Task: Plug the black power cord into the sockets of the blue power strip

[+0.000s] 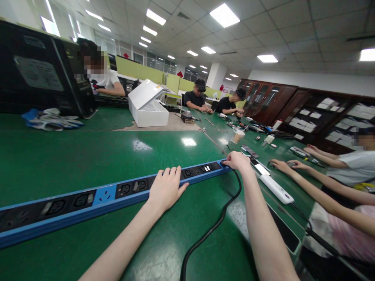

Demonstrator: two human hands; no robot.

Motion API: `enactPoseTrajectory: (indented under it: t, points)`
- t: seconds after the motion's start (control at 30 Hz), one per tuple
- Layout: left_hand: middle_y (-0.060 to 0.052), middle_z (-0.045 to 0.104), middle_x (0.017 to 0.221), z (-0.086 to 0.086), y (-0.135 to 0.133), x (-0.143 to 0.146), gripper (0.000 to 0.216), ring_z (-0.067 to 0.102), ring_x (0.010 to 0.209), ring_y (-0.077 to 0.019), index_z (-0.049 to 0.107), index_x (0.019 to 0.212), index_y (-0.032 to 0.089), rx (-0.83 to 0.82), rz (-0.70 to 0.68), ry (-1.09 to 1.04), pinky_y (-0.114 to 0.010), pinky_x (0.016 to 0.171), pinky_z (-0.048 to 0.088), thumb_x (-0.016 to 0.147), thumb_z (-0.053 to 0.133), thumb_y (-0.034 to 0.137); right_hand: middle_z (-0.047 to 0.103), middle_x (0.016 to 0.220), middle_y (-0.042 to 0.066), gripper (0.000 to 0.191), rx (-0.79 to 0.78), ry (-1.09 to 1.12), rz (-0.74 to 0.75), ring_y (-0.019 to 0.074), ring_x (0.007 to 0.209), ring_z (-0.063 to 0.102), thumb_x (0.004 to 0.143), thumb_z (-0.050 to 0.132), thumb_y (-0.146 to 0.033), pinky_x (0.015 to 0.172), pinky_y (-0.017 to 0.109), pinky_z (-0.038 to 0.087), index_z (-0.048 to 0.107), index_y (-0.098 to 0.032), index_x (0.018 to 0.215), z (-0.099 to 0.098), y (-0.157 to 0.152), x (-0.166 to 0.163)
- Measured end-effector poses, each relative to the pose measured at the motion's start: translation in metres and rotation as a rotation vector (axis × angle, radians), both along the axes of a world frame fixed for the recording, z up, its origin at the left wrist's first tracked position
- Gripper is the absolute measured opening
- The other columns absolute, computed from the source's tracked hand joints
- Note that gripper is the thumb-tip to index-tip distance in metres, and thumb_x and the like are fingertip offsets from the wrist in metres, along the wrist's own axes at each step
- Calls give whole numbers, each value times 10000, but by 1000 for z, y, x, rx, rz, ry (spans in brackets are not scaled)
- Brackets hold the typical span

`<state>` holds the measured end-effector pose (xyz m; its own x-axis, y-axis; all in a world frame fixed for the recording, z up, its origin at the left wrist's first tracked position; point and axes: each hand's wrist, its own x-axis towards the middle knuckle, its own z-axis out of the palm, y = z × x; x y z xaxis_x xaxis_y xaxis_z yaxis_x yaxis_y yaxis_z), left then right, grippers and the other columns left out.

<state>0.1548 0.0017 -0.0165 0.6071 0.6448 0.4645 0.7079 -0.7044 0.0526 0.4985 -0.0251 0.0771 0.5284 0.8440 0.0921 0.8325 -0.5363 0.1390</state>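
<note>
A long blue power strip (105, 195) with black sockets lies slantwise across the green table, from the lower left toward the centre right. My left hand (166, 187) grips it past its middle, fingers over the far edge and thumb along the near side. At the far right end, my right hand (238, 160) is closed on a black plug (224, 163) seated at the strip's end, its fingertips partly hidden. A black cable (218, 222) runs from there, curving down toward the lower edge of the view between my forearms.
Behind the strip stand an open white box (150, 113), gloves (52, 119) and a black computer case (43, 70). To the right lie a white power strip (277, 188), a phone (284, 228) and a plastic cup (238, 136). Another person's hands (283, 166) rest nearby; several people sit around.
</note>
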Motion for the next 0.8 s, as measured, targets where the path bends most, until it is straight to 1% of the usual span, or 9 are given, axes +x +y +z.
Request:
enactPoseTrajectory:
  t: [0.1, 0.2, 0.33, 0.5, 0.67, 0.8]
  points:
    - [-198, 628, 1292, 0, 0, 0, 655, 561, 1177, -328, 476, 1456, 104, 5, 0, 1, -452, 1014, 383, 1001, 381, 566, 742, 1018, 118, 346, 23, 8, -19, 272, 938, 697, 771, 708, -562, 803, 367, 508, 762, -253, 918, -2, 1, -3]
    - [-200, 628, 1294, 0, 0, 0, 659, 560, 1179, -329, 471, 1461, 106, 5, 0, 6, -453, 1015, 383, 1000, 383, 569, 742, 1023, 113, 338, 22, 24, 0, 264, 935, 698, 779, 704, -562, 801, 360, 508, 760, -256, 912, -2, -2, -3]
    - [-200, 630, 1291, 0, 1, 0, 656, 563, 1174, -326, 478, 1455, 113, -5, 1, 8, -449, 1005, 391, 999, 384, 575, 743, 1039, 108, 347, 8, 30, 10, 255, 923, 698, 763, 721, -564, 806, 357, 507, 757, -256, 918, 1, -5, 0]
    - [-206, 629, 1301, 1, 0, 1, 654, 563, 1177, -328, 482, 1450, 114, -11, 0, 5, -458, 1009, 392, 1000, 372, 575, 746, 1002, 104, 352, -10, 77, -8, 246, 919, 701, 748, 736, -548, 809, 334, 503, 758, -240, 916, 5, 0, -2]
    - [-207, 635, 1296, 3, -1, 1, 646, 565, 1183, -333, 490, 1444, 114, -17, -5, 1, -464, 1012, 394, 1002, 366, 569, 736, 1050, 138, 348, 21, 6, 8, 269, 956, 701, 774, 722, -532, 827, 359, 505, 751, -219, 925, 4, -3, -8]
    - [-196, 638, 1298, 2, 0, 1, 630, 566, 1191, -327, 479, 1457, 139, -16, 0, -2, -454, 1021, 389, 998, 390, 561, 738, 1037, 123, 366, -3, 46, -2, 249, 932, 702, 769, 718, -555, 812, 336, 506, 751, -226, 926, 4, -4, -6]
